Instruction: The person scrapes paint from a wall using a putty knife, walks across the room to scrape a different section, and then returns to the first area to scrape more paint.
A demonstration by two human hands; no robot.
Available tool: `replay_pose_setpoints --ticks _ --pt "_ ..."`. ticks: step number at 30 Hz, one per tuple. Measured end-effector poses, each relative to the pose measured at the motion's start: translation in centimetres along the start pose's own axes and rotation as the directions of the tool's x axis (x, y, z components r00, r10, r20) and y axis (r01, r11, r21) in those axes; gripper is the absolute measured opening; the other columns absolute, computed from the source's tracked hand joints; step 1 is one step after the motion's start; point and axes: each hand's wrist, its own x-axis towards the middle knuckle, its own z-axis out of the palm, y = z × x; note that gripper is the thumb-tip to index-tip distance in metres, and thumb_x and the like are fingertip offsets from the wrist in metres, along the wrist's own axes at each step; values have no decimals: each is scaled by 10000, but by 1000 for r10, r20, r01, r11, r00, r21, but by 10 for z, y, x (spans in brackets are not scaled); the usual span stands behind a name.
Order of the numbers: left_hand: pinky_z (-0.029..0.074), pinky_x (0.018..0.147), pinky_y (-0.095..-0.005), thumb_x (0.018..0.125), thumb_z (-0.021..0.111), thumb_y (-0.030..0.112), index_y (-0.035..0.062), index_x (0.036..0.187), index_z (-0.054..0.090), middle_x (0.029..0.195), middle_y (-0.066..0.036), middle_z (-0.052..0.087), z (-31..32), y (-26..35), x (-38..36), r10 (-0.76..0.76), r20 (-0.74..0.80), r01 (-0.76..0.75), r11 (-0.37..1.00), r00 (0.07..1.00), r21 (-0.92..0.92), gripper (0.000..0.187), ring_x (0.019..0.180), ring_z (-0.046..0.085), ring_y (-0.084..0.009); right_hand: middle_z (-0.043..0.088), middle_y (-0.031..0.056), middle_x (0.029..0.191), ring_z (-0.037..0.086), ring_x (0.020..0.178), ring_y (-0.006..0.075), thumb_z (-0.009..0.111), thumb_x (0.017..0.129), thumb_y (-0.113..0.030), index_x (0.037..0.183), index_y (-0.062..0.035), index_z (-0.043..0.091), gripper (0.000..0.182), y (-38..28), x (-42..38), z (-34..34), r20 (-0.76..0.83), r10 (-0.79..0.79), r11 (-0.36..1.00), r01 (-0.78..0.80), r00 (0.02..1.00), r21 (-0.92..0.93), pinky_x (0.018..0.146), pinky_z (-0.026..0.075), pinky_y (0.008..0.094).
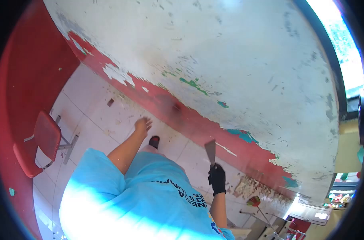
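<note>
Your bright blue printed T-shirt (150, 196) fills the near view, and just past it your black-gloved right hand (218, 179) is clenched tight on the metal-bladed scraper (210, 151), blade up against the red lower band of the peeling white wall (238, 72). Your bare left hand (142, 126) hangs open, holding nothing. Much paint looks stripped; red patches remain, and chips litter the white tiled floor (94, 108) beside a red plastic chair (40, 142).

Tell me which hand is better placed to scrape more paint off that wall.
Right. The gloved right hand grips the scraper, its blade up by the wall's red band. The bare left hand holds nothing.
</note>
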Motion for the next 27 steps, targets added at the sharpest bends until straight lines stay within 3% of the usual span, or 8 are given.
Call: replay_pose_setpoints --ticks 4,7,8,12,17,21,23,27 --pt "430 449 -358 845 493 260 13 850 539 711 -91 544 -106 -34 14 2 -183 73 911 983 405 252 590 562 -210 534 52 596 490 419 116 526 857 -325 978 -34 552 317 147 10 -1 71 144 989 -141 987 -44 362 374 253" --pt "479 516 -340 847 497 261 -18 871 549 798 -120 613 -156 -41 -4 -64 -240 243 451 969 859 284 650 611 -261 586 96 680 566 641 230 408 873 -313 776 -83 619 327 327 29 -3 247 -469 641 519 848 -566 574 448 395" --pt "485 514 -346 843 504 262 -27 885 552 821 -127 619 -160 -44 -16 -65 -239 241 469 969 850 296 667 617 -266 575 111 676 565 702 264 349 879 -292 814 -95 611 334 411 44 14 307 -247 533 393 919 -749 634 437 432" --pt "497 527 -369 829 522 272 -33 905 569 851 -136 627 -152 -54 -48 -86 -123 148 430 989 890 318 684 625 -264 582 115 709 569 725 271 355 874 -291 832 -96 610 325 402 27 54 292 -261 579 391 920 -716 649 441 428" --pt "496 720 -378 787 531 383 -1 903 624 876 -174 631 -123 -53 -92 -44 458 -457 -193 888 868 411 764 622 -283 593 122 762 574 764 283 364 866 -289 864 -98 610 312 436 18 53 268 -224 583 349 937 -734 675 448 421" --pt "496 627 -329 783 576 311 8 909 619 739 -106 642 -116 -49 -145 44 513 -486 -260 858 835 330 644 620 -200 601 128 805 579 795 292 372 860 -287 889 -99 610 305 455 5 55 265 -187 589 323 946 -741 695 453 415" --pt "473 741 -408 812 473 321 64 882 648 836 -153 632 -117 -44 -164 -260 403 -480 -463 877 745 319 789 607 -289 606 130 826 581 811 297 376 857 -287 901 -100 610 303 459 5 63 261 -173 594 312 950 -742 706 456 412" --pt "481 697 -396 804 470 293 54 836 644 807 -159 632 -156 -51 -153 -387 342 -513 -561 856 649 298 804 607 -279 614 136 869 585 842 306 383 850 -285 926 -101 610 301 478 -32 77 263 -107 607 272 959 -747 726 461 406"
